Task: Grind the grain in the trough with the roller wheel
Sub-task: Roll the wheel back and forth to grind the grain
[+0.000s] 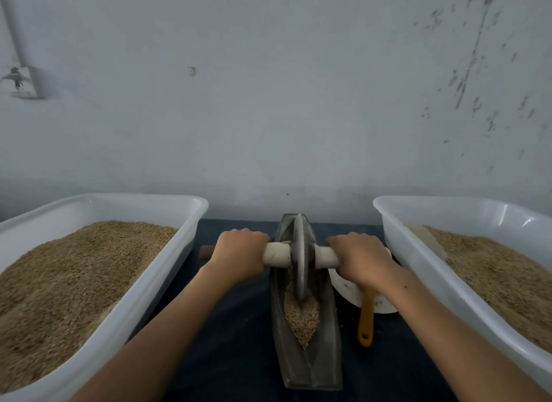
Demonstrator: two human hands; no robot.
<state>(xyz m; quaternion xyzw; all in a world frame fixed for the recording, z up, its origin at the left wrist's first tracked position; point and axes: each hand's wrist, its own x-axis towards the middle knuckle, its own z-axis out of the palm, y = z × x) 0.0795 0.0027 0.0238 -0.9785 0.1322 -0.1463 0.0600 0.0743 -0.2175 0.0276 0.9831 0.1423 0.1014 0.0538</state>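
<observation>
A narrow grey boat-shaped trough (328, 336) lies lengthwise in the middle of the dark cloth. A grey metal roller wheel (300, 258) stands upright in its groove, in the far half. Tan grain (301, 315) fills the groove on the near side of the wheel. A pale axle handle (276, 253) runs through the wheel. My left hand (239, 253) grips the left end of the handle, fingers curled over it. My right hand (360, 259) grips the right end the same way.
A white tub (167, 270) heaped with grain stands at the left, and another white tub (418, 270) with grain at the right. A white dish (349, 291) and a yellow-handled tool (366, 321) lie between trough and right tub. A wall rises right behind.
</observation>
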